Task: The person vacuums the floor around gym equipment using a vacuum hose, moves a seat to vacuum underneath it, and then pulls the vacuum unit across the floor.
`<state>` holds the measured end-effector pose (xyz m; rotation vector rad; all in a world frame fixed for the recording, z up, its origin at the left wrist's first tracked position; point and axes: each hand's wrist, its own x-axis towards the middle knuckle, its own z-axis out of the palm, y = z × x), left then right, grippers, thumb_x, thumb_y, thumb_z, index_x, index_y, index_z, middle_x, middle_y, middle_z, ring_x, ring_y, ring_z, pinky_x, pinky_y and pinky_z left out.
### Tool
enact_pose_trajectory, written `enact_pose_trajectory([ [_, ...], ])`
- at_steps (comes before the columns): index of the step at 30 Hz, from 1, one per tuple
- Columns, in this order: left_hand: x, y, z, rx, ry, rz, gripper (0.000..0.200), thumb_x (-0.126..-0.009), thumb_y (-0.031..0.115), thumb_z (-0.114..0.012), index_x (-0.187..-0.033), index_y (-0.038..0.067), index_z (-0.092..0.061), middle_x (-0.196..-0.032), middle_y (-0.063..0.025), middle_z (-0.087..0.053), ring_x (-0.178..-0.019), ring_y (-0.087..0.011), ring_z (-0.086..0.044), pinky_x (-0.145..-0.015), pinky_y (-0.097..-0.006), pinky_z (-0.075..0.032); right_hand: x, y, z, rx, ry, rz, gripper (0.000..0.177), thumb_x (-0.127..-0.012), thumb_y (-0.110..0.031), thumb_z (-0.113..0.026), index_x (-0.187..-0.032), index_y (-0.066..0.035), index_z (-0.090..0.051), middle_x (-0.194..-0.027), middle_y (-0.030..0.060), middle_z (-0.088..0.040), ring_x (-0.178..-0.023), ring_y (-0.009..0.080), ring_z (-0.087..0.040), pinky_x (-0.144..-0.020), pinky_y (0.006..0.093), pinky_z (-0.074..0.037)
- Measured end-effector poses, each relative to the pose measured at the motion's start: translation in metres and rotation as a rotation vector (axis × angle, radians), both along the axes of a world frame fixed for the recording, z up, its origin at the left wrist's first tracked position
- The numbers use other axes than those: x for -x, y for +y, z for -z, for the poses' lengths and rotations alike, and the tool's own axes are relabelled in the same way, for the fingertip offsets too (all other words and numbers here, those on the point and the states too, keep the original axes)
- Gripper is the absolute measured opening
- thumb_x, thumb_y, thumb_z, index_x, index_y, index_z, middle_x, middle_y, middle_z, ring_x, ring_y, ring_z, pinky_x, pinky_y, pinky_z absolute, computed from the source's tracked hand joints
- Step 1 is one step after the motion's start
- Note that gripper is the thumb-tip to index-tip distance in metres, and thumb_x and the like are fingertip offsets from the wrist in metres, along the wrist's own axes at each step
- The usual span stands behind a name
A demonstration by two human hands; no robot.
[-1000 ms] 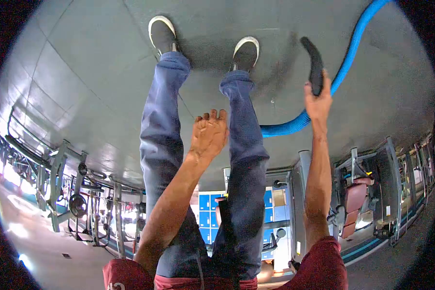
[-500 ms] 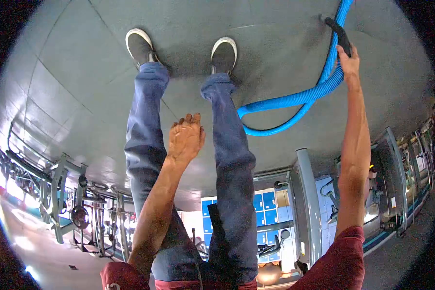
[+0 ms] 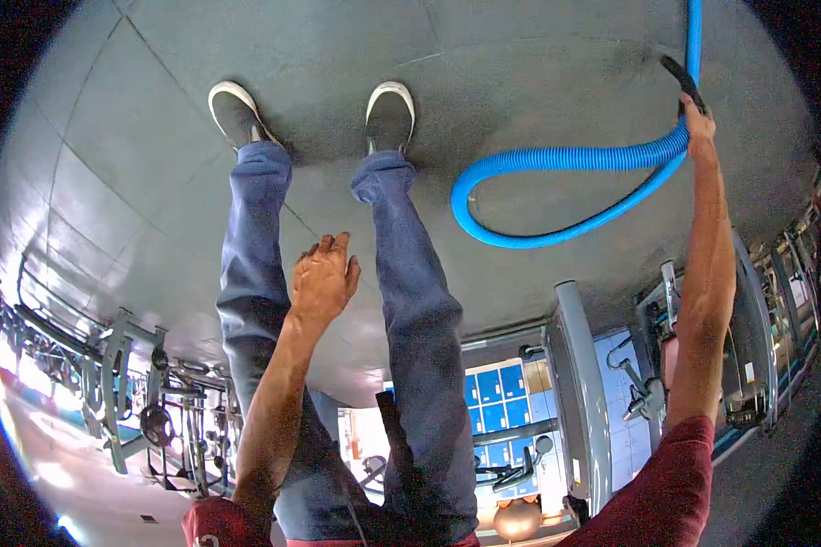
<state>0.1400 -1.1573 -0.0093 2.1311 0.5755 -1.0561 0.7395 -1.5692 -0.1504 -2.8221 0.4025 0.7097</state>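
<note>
My right hand [image 3: 700,126] is wrapped round the black handle [image 3: 684,82] of a blue ribbed vacuum hose [image 3: 575,160], out at the right with the arm stretched. The handle's tip points up and left over the floor. From the hand, the hose bends leftward in a long loop, and another length runs up out of view past the handle. My left hand [image 3: 324,283] hangs between my legs, back of the hand showing, its fingers loosely bent and apart with nothing in them.
Dark grey floor [image 3: 520,91] lies round my two shoes [image 3: 390,117]. Gym machines with weight plates [image 3: 157,425] stand at the left. A grey post [image 3: 582,392], blue lockers [image 3: 500,401] and a ball [image 3: 517,521] appear low in view, with more equipment [image 3: 643,392] at the right.
My right hand has swung further right with the black handle. The hose loop has followed and opened wider. My left hand stays empty, slightly further left and lower in view.
</note>
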Motion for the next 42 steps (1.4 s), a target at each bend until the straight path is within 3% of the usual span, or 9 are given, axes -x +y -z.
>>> enact_pose_trajectory([
  [5,0.010,-0.001,0.000,-0.011,-0.068,-0.009,0.036,-0.088,0.021,-0.060,-0.119,0.005,-0.055,-0.097,-0.0194,-0.063,-0.085,-0.0387,-0.063,-0.075,-0.0474,-0.051,0.020,0.061,0.002,0.094,-0.054,-0.052,0.058,-0.080,-0.044,-0.072,-0.117,-0.002,-0.058,-0.093,0.0134,-0.068,-0.083,0.0238,-0.066,-0.072,0.0372,-0.052],
  [6,0.010,0.001,0.001,-0.021,-0.072,-0.014,0.035,-0.088,0.021,-0.060,-0.119,0.005,-0.055,-0.098,-0.0197,-0.064,-0.085,-0.0390,-0.063,-0.075,-0.0474,-0.051,0.015,0.052,0.015,0.209,-0.167,-0.232,0.075,-0.078,-0.046,-0.073,-0.136,-0.005,-0.048,-0.092,0.0097,-0.066,-0.066,0.0206,-0.064,-0.065,0.0366,-0.053],
  [9,0.011,0.003,0.000,-0.015,-0.048,-0.024,0.035,-0.088,0.021,-0.060,-0.119,0.005,-0.055,-0.098,-0.0206,-0.064,-0.086,-0.0396,-0.064,-0.075,-0.0473,-0.051,0.011,0.051,0.025,-0.115,0.118,0.063,0.073,-0.079,-0.044,-0.073,-0.137,-0.006,-0.048,-0.093,0.0101,-0.066,-0.066,0.0213,-0.064,-0.066,0.0375,-0.054],
  [10,0.008,0.004,-0.002,-0.002,-0.021,-0.024,0.035,-0.088,0.020,-0.060,-0.119,0.004,-0.055,-0.099,-0.0209,-0.064,-0.086,-0.0399,-0.063,-0.075,-0.0472,-0.051,0.016,0.061,0.025,-0.026,0.044,-0.029,0.057,-0.081,-0.035,-0.074,-0.125,-0.006,-0.053,-0.083,0.0083,-0.064,-0.058,0.0188,-0.062,-0.053,0.0339,-0.053],
  [13,0.012,0.008,-0.007,0.015,0.011,-0.020,0.036,-0.088,0.019,-0.060,-0.120,0.004,-0.055,-0.099,-0.0208,-0.063,-0.087,-0.0391,-0.063,-0.077,-0.0465,-0.051,0.034,0.074,0.024,-0.117,0.104,0.051,0.053,-0.083,-0.034,-0.069,-0.120,0.000,-0.052,-0.078,0.0121,-0.064,-0.052,0.0211,-0.060,-0.047,0.0347,-0.050],
  [19,0.048,0.017,-0.006,-0.024,0.006,-0.093,0.035,-0.086,0.018,-0.059,-0.117,0.002,-0.055,-0.098,-0.0183,-0.062,-0.088,-0.0364,-0.064,-0.077,-0.0458,-0.052,0.062,0.096,0.016,-0.182,0.044,0.181,0.062,-0.083,-0.030,-0.070,-0.128,0.000,-0.040,-0.076,0.0109,-0.063,-0.054,0.0207,-0.060,-0.047,0.0342,-0.050],
  [24,0.070,0.000,-0.003,0.042,0.208,0.002,0.034,-0.088,0.021,-0.059,-0.117,0.002,-0.057,-0.100,-0.0214,-0.063,-0.091,-0.0379,-0.063,-0.080,-0.0453,-0.052,0.081,0.109,0.000,-0.199,0.152,0.214,0.063,-0.078,-0.028,-0.075,-0.126,-0.001,-0.044,-0.076,0.0100,-0.058,-0.054,0.0184,-0.059,-0.045,0.0323,-0.051],
  [28,0.070,0.006,-0.004,0.024,0.000,-0.120,0.035,-0.088,0.020,-0.059,-0.118,0.002,-0.057,-0.098,-0.0196,-0.064,-0.087,-0.0375,-0.064,-0.077,-0.0458,-0.052,0.103,0.122,0.007,-0.190,0.157,0.231,0.058,-0.078,-0.027,-0.075,-0.122,-0.002,-0.046,-0.076,0.0098,-0.058,-0.053,0.0194,-0.059,-0.044,0.0330,-0.050],
  [42,0.083,0.022,-0.005,0.006,0.050,-0.228,0.035,-0.087,0.019,-0.060,-0.118,0.003,-0.055,-0.096,-0.0197,-0.064,-0.083,-0.0375,-0.064,-0.073,-0.0457,-0.053,0.159,0.151,0.016,-0.251,0.113,0.186,0.049,-0.078,-0.027,-0.077,-0.112,-0.006,-0.049,-0.074,0.0095,-0.058,-0.051,0.0200,-0.057,-0.043,0.0335,-0.050],
])
